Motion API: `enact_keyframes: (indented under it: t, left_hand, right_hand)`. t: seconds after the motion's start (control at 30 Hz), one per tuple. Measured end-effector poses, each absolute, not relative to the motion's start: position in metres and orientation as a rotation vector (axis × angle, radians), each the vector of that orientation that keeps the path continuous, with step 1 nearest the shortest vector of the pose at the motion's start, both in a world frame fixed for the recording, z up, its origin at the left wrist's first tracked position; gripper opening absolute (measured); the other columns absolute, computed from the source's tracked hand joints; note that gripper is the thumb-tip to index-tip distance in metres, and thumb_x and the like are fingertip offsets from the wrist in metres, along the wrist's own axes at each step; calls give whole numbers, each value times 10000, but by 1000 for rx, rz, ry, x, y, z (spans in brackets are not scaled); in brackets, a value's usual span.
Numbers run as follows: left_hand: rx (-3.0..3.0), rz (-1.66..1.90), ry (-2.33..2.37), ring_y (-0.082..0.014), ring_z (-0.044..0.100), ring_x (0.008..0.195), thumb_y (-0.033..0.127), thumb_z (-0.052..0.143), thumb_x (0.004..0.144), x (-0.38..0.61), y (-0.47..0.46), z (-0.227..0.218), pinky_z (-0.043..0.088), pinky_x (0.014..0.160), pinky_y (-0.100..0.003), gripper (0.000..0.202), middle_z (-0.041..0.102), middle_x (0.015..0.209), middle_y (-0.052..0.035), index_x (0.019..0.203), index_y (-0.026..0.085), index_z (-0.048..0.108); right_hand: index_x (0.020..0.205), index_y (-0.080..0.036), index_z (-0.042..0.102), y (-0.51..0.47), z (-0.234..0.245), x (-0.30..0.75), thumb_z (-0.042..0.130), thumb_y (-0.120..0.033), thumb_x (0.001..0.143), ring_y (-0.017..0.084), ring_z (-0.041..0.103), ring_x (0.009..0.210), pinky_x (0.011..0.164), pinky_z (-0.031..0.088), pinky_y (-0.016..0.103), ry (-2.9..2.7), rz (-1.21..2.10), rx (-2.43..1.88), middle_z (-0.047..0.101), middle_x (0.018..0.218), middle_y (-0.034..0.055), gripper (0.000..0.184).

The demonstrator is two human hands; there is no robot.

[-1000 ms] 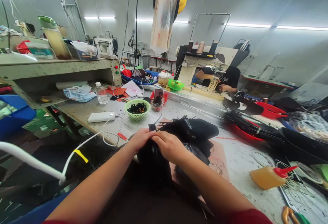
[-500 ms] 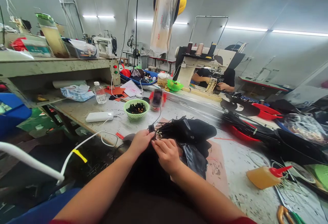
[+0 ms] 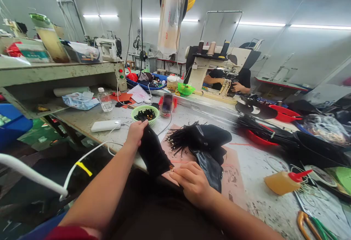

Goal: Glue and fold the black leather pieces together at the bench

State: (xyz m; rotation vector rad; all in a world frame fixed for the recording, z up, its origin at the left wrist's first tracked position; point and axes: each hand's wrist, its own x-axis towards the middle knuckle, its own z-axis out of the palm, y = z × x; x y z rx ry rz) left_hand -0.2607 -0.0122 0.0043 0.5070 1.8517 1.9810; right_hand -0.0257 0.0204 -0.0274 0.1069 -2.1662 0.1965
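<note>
My left hand [image 3: 135, 134] is closed on the upper end of a black flat piece of soft material [image 3: 154, 151], which hangs down slanting to the right. At its lower right corner a small gold-coloured bit shows, and the fingertips of my right hand [image 3: 194, 182] are pinched there. What exactly they grip is too small to make out. Beyond my left hand stands a pale green basket [image 3: 147, 120] filled with black strips with gold bits. To the right lie a bundle of thin black cords with metal ends [image 3: 179, 137] and a black leather-like piece [image 3: 210, 168].
A white power bank [image 3: 105, 125] and a clear bottle [image 3: 105, 100] stand left. At right are a glue bottle with a red tip [image 3: 283, 182], scissors [image 3: 305, 222] and a red tray [image 3: 260, 137]. A co-worker's hands [image 3: 238, 87] are behind a sewing machine.
My hands have moved apart, the left up and leftward, the right down and rightward. The black piece now hangs spread between them, and the cord bundle is more exposed.
</note>
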Motion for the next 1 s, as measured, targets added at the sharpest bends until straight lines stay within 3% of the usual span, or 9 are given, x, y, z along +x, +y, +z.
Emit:
enact_keyframes:
  t: [0.17,0.3,0.4,0.47,0.57,0.67,0.77,0.9,1.0]
  left_hand:
    - [473,2121,1680,-95,510,434,367,652,714,-260,-18,22,424,455,-235,255,562,528,45,637,136,577]
    - [428,2335,1548,-98,502,413,374,692,591,-245,-31,34,410,451,-230,252,557,496,53,598,158,564]
    - [381,2522,1478,-87,493,424,376,683,608,-229,-42,40,424,481,-226,249,548,502,66,602,168,546]
    - [349,2648,1431,-80,496,451,366,684,629,-220,-48,41,436,517,-218,252,540,513,76,590,176,523]
    - [319,2796,1337,-97,561,575,366,684,651,-209,-55,39,471,630,-224,232,585,597,69,627,192,534]
    - [314,2843,1232,-170,616,781,469,681,629,-201,-62,32,489,761,-286,277,647,700,32,701,217,590]
    - [315,2761,1141,-286,581,1009,668,633,531,-189,-71,22,462,882,-402,512,691,856,-29,798,232,643]
    - [175,2531,931,-394,441,1195,856,532,314,-172,-91,4,403,957,-483,902,678,1048,-100,936,217,672]
    - [202,2188,720,-397,442,1201,846,508,442,-163,-105,-8,383,970,-500,860,685,1046,-141,951,179,696]
  right_hand:
    - [1052,-205,607,23,-14,-23,479,-109,874,152,630,794,693,486,295,-2108,183,131,701,793,24,240]
    - [1025,-235,608,22,-22,-26,508,-87,838,166,614,783,659,492,301,-2009,246,16,663,831,48,259]
    - [1028,-243,551,22,-29,-35,564,-151,801,164,598,734,624,504,292,-1804,628,-281,623,819,39,245]
    - [899,-216,532,25,-27,-43,625,-271,750,161,581,666,579,505,279,-1677,1021,-479,593,741,18,184]
    - [690,-200,510,32,-17,-54,646,-394,684,153,543,571,521,488,267,-1659,1442,-570,548,619,-5,237]
    - [724,-184,571,42,-1,-61,572,-438,716,178,564,659,610,489,288,-1664,1547,-482,591,667,20,253]
    - [721,-174,599,54,20,-65,536,-436,740,186,557,724,699,460,298,-1634,1623,-379,603,704,27,270]
    - [684,-166,628,68,53,-67,572,-349,682,168,537,665,674,432,287,-1672,1762,-210,586,656,11,191]
    - [695,-167,639,72,72,-68,576,-304,618,148,513,612,621,403,265,-1729,1939,-20,565,616,-6,169]
